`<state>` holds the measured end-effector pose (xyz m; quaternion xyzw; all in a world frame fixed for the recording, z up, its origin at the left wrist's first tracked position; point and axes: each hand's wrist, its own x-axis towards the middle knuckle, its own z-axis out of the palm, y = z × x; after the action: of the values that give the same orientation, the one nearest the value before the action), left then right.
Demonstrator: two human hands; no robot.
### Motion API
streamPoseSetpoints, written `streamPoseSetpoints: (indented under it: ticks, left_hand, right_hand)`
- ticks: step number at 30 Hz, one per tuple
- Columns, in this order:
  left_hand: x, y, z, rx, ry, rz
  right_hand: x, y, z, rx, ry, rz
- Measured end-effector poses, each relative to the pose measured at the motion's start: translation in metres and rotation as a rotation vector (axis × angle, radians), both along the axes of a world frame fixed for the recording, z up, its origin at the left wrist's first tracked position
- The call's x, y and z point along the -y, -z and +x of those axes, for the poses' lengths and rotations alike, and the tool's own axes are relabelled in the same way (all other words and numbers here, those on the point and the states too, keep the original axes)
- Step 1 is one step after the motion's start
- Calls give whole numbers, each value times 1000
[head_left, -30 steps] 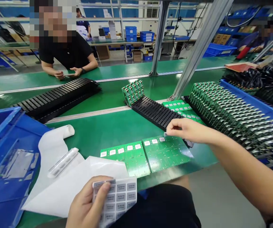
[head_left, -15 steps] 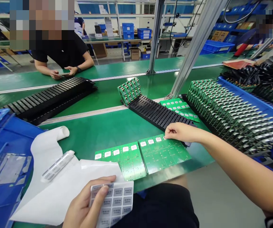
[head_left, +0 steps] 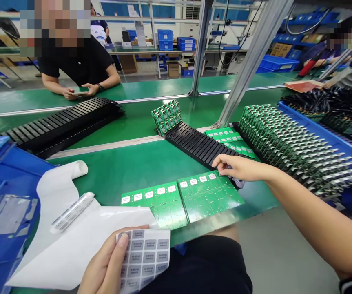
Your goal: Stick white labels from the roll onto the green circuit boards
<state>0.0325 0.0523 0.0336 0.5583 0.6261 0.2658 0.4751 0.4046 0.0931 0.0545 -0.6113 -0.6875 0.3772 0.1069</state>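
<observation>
My left hand [head_left: 105,265] grips a sheet of grey printed labels [head_left: 145,257] at the bottom of the view, with the thumb on its face. Two green circuit board panels lie flat on the green bench, the right one [head_left: 209,200] butted against the left one [head_left: 166,210]. Each carries a row of small white labels, such as the end label [head_left: 212,176]. Just above that end label is my right hand [head_left: 240,168], its fingertips pinched together and raised off the board. Nothing shows between them.
A black slotted rack [head_left: 200,147] holds upright boards at its far end. More boards stand in a blue tray [head_left: 295,147] at right. A white backing sheet [head_left: 71,245] lies beside a blue bin [head_left: 1,212] at left. Across the bench, a co-worker [head_left: 78,69] holds a small board.
A further white label now sits at the end of the right panel's row. My right hand has lifted slightly off it. The view has drifted a little.
</observation>
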Motion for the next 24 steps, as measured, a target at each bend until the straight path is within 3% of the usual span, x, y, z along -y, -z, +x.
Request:
streamPoseSetpoints:
  ticks: [5,9,11,14,18,21,24]
  left_hand:
    - [-1,1,0,-11,14,49]
    - [0,-2,-1,47,37,28]
    - [1,-4,-2,58,123,37]
    - [1,-11,0,46,281,93]
    - [1,-19,6,8,356,174]
    - [4,-19,6,-59,388,257]
    - [6,-10,-2,-126,370,404]
  right_hand:
    - [4,8,-6,101,7,83]
    - [20,16,-14,390,-44,386]
    - [29,16,-28,503,-21,583]
    - [38,8,-66,355,-2,735]
    - [38,-5,-137,-134,-181,493]
    - [34,-7,-181,-386,-140,328]
    - [33,-5,-201,-578,-55,244]
